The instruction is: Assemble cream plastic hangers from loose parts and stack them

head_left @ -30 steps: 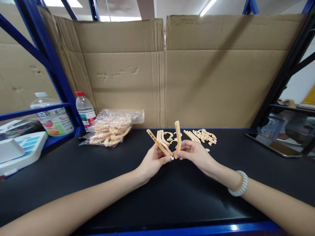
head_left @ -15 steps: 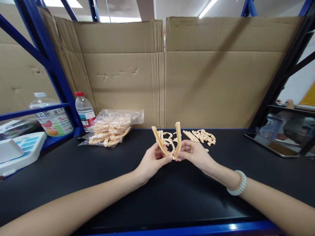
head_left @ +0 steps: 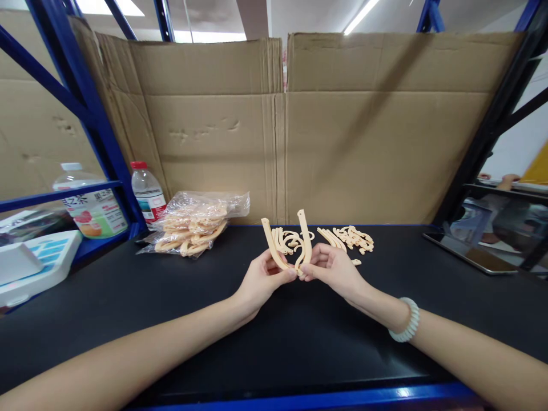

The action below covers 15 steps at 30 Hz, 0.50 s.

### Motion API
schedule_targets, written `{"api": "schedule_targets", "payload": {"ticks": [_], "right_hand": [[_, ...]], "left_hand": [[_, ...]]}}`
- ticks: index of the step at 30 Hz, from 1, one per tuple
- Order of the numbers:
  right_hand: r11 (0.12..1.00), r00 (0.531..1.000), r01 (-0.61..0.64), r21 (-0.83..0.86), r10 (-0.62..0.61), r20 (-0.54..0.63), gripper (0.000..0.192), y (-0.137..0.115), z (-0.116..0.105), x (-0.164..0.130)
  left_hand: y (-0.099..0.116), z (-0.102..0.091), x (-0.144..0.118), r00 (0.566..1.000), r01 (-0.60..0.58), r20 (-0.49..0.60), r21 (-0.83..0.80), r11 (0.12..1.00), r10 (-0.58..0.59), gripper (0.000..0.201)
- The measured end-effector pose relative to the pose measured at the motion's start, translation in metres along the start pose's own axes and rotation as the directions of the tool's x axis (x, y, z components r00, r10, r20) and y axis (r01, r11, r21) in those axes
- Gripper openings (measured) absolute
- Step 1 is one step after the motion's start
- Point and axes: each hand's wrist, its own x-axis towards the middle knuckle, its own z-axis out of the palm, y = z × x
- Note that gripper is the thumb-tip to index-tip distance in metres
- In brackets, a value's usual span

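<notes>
Cardboard (head_left: 342, 142): stood upright well beyond the fingers, so the back of the table is walled off.
Table (head_left: 128, 302): a black top under both hands; parts are kept on it within reach.
Bag (head_left: 194, 222): laid far left of the fingers against the cardboard; more tan strips are seen packed inside.
Bottle (head_left: 148, 194): stood upright beside the bag, further left.
Loose parts (head_left: 349, 237): spread just behind and right of the fingers, apart from the bag.
Left hand (head_left: 261, 279): the left strip (head_left: 272, 245) is pinched at its lower end by closed fingers, tilted up and leftward.
Right hand (head_left: 336, 271): the right strip (head_left: 305, 234) is pinched likewise, held near upright.
Join: the two lower ends are brought together between the fingertips, so a V is formed above the table; whether they are locked cannot be told.
</notes>
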Motion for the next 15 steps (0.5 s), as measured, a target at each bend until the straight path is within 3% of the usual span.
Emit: {"api": "schedule_targets", "payload": {"ticks": [7,12,15], "right_hand": [[0.999,0.999,-0.032,0.026,0.031,0.030,0.034,-0.004,-0.001,0.000],[0.999,0.989,-0.030,0.031,0.025,0.145,0.032,-0.022,-0.039,0.008],[0.986,0.989,0.074,-0.149,-0.054,0.135,0.025,-0.030,-0.068,0.016]], "left_hand": [[0.001,0.001,0.001,0.999,0.033,-0.016,-0.035,0.999,-0.033,0.034],[0.013,-0.007,0.004,0.993,0.094,-0.069,-0.099,0.991,-0.101,0.033],[0.018,-0.016,0.009,0.990,0.092,-0.089,-0.155,0.984,-0.106,0.032]]}}
